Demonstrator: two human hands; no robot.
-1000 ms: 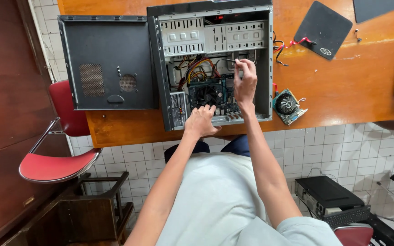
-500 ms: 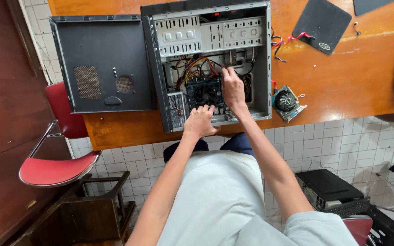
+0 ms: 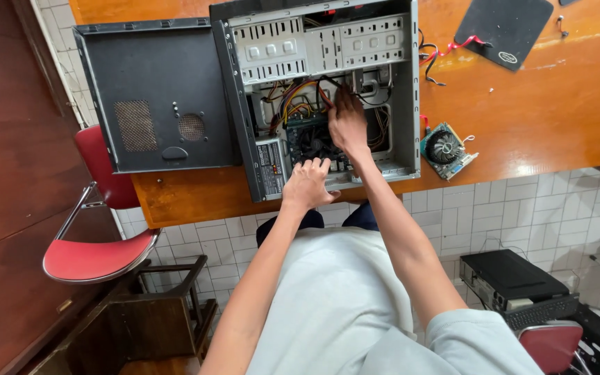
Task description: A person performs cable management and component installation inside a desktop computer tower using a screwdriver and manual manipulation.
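We are working inside the open computer case (image 3: 314, 97) lying on the surface (image 3: 557, 118): right hand (image 3: 346, 123) fingers are pinching the cables (image 3: 300, 101), left hand (image 3: 307, 184) fingers are spreading over the case's near edge. Next, careful routing seems needed.

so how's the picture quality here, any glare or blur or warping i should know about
Head view: sharp overall, no motion blur on the left hand or right hand; soft glare streaks the orange table at right; inside the open computer case it is shadowed, so the wires read dim; wide-lens distortion bows the table edge and tiled floor towards the corners.
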